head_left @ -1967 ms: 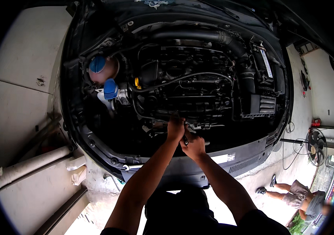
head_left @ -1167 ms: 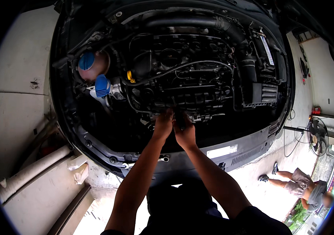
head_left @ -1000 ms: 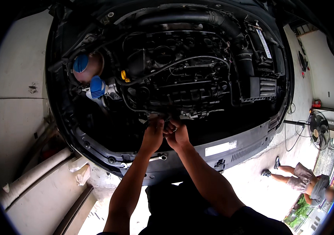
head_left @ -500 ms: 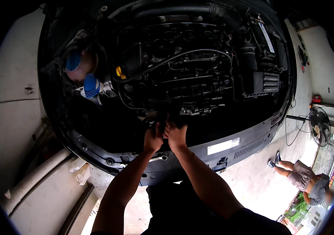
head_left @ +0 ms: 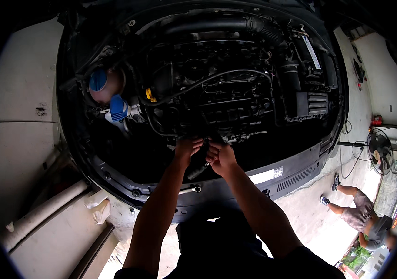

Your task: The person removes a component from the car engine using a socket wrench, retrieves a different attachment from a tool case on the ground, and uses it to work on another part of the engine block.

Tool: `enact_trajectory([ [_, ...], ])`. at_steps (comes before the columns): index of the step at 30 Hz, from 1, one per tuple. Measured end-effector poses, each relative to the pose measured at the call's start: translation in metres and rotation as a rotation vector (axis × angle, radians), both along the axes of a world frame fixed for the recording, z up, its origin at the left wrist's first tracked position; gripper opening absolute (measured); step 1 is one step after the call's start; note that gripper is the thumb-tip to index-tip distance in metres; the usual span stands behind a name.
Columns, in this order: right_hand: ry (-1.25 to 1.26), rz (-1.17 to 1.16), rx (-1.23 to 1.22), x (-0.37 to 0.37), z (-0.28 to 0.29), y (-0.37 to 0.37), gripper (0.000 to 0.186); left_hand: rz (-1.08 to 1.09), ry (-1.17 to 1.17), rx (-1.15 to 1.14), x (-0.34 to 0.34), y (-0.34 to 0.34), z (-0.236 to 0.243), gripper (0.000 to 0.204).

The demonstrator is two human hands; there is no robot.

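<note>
Both my hands are at the front edge of a dark car engine (head_left: 226,100), in the open engine bay. My left hand (head_left: 188,148) has its fingers pressed together beside the engine's front; what they hold, if anything, is too dark to make out. Close by on its right, my right hand (head_left: 220,157) is closed with curled fingers, and its contents are hidden too. Just below the hands, a dark cylindrical piece (head_left: 197,172) slants down to the left; whether a hand holds it is unclear. A metal tool with a ring end (head_left: 196,189) lies on the front panel (head_left: 293,173).
Blue-capped reservoirs (head_left: 118,108) and a yellow dipstick handle (head_left: 150,95) stand left of the engine. A black hose (head_left: 207,79) arches over it. At right are a black box (head_left: 311,106), a fan (head_left: 380,151) and a person (head_left: 359,209) on the floor outside.
My hands have moved slightly apart, the right one shifting right. The dark cylindrical piece now shows below them. The whole view has shifted a little, and the person outside has changed stride.
</note>
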State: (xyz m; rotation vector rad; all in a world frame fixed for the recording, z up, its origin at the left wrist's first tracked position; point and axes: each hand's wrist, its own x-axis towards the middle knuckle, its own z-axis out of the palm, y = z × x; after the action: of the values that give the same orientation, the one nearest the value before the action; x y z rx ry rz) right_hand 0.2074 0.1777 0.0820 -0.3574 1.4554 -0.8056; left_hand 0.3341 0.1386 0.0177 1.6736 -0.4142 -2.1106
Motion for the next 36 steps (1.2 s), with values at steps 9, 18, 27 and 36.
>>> enact_trajectory([
  [9,1.037,0.685,-0.160,0.038,0.028,-0.003,0.029,-0.136,-0.243,0.114,-0.017,-0.041,0.031,0.027],
  [18,1.230,0.733,-0.288,0.005,0.013,0.002,0.040,0.131,0.354,0.176,-0.022,-0.018,-0.005,0.021],
  [27,0.489,0.289,-0.554,-0.007,-0.019,0.023,0.056,0.117,0.744,0.160,-0.017,-0.023,0.003,0.030],
  [36,0.897,0.168,-0.880,0.013,-0.017,0.041,0.028,0.220,0.365,0.236,-0.019,-0.025,0.023,0.026],
])
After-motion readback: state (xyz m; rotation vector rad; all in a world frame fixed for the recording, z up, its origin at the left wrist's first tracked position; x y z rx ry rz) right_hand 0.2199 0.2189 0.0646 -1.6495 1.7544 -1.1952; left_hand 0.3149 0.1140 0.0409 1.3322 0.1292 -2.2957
